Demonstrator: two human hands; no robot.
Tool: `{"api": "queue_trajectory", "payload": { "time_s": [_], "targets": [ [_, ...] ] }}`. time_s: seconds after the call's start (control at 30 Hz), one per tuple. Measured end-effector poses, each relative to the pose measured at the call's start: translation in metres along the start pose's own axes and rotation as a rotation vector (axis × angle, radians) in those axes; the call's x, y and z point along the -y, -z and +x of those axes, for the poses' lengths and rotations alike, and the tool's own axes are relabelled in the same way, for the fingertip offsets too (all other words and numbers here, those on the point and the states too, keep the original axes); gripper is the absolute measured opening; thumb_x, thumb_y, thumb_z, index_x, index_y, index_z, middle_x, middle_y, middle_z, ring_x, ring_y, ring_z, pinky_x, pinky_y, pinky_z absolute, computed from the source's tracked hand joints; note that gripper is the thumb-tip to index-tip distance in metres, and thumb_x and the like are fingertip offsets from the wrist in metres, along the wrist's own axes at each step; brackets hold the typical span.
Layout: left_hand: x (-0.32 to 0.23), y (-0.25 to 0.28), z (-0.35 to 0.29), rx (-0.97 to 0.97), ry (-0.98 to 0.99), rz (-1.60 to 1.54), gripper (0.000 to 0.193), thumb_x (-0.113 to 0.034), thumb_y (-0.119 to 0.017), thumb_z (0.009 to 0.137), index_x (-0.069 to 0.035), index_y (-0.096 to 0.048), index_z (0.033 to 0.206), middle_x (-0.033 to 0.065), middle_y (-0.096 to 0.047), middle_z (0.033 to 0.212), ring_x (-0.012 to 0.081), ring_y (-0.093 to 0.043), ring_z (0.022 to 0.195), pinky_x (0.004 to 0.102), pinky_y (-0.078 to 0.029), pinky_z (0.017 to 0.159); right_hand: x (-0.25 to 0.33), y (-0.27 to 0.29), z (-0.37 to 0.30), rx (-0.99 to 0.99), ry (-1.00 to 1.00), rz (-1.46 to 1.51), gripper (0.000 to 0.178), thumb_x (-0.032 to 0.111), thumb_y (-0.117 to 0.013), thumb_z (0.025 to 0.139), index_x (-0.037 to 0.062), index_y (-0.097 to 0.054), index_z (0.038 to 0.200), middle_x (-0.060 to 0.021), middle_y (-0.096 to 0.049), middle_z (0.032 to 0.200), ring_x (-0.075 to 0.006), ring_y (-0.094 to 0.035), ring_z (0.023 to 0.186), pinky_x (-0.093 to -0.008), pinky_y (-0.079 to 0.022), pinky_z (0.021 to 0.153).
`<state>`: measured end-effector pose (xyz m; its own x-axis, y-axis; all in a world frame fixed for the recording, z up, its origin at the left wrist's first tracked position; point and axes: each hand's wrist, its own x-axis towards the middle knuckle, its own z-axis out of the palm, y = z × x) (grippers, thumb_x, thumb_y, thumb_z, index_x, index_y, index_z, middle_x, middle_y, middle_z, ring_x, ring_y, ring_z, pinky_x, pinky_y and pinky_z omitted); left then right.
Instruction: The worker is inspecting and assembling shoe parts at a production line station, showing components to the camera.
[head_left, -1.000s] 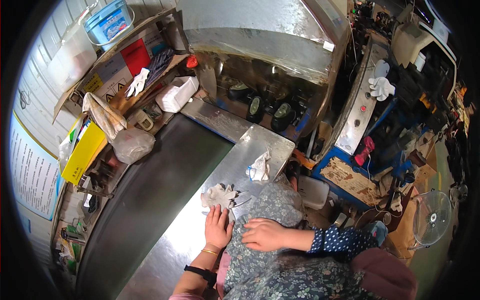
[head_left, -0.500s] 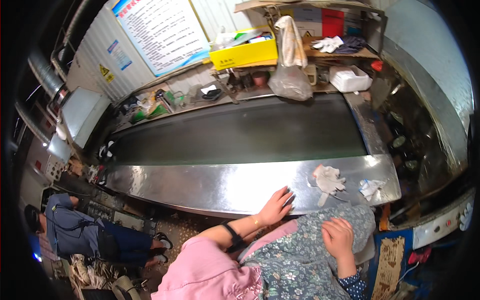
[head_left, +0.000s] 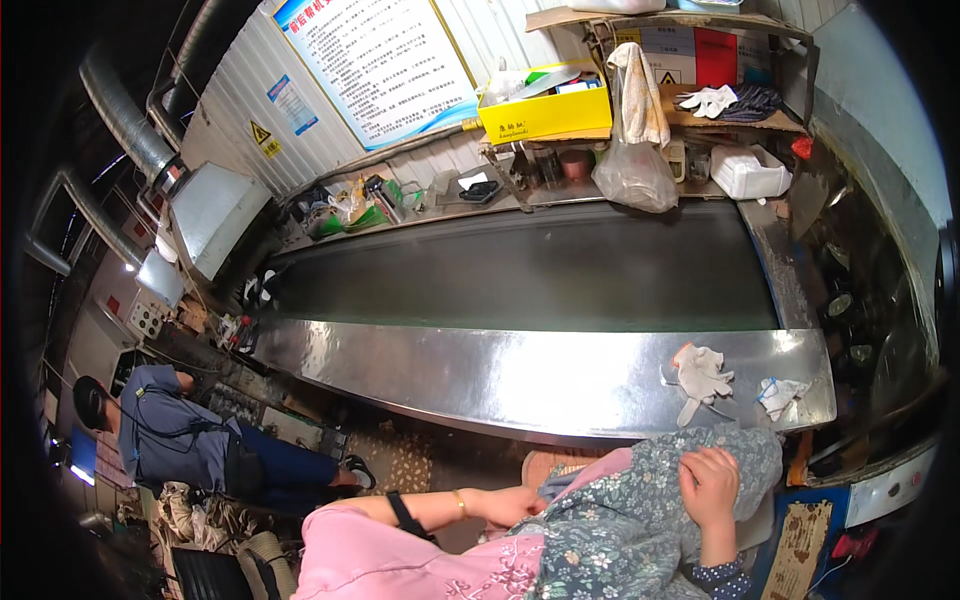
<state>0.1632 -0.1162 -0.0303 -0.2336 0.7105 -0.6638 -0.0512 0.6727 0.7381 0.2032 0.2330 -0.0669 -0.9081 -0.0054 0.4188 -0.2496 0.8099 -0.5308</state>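
My left hand is drawn in at my lap beside the edge of the grey floral apron. Its fingers are curled and partly hidden by the cloth, so what they hold cannot be made out. A black band circles the left forearm. My right hand rests on the apron over my knee, fingers loosely bent and holding nothing visible. On the metal ledge ahead of it lie a white work glove and a crumpled white-and-blue piece.
Beyond the shiny metal ledge runs a dark conveyor belt. Shelving behind it carries a yellow box, a hanging cloth, a plastic bag and a white foam box. Another person is at the left.
My left hand has pulled back from the ledge edge, where a small dark object showed at its fingers, to my lap. The right hand stays on the apron. The view has shifted.
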Motion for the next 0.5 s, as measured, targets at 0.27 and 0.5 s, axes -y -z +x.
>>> {"api": "queue_trajectory", "payload": {
  "time_s": [0.27,0.5],
  "targets": [
    [0.007,-0.008,0.038,-0.445,0.045,0.278,0.065,-0.043,-0.058,0.09,-0.005,-0.041,0.14,0.026,-0.064,0.112,0.0423,-0.062,0.1,0.0434,-0.05,0.086,0.001,-0.001,-0.002,-0.012,0.005,0.016,0.009,0.016,-0.066,0.08,0.0092,-0.071,0.084,-0.0059,-0.072,0.091,-0.0285,-0.065,0.097,-0.0448,-0.044,0.096],
    [-0.016,-0.003,0.037,-0.404,0.138,0.515,0.055,-0.04,-0.054,0.09,-0.014,-0.045,0.137,0.0238,-0.066,0.105,0.0401,-0.065,0.093,0.0462,-0.051,0.078,0.001,0.001,-0.005,-0.012,0.012,0.018,0.009,0.016,-0.066,0.08,0.0091,-0.071,0.084,-0.0056,-0.072,0.091,-0.0286,-0.065,0.097,-0.0447,-0.044,0.096]
  ]
}}
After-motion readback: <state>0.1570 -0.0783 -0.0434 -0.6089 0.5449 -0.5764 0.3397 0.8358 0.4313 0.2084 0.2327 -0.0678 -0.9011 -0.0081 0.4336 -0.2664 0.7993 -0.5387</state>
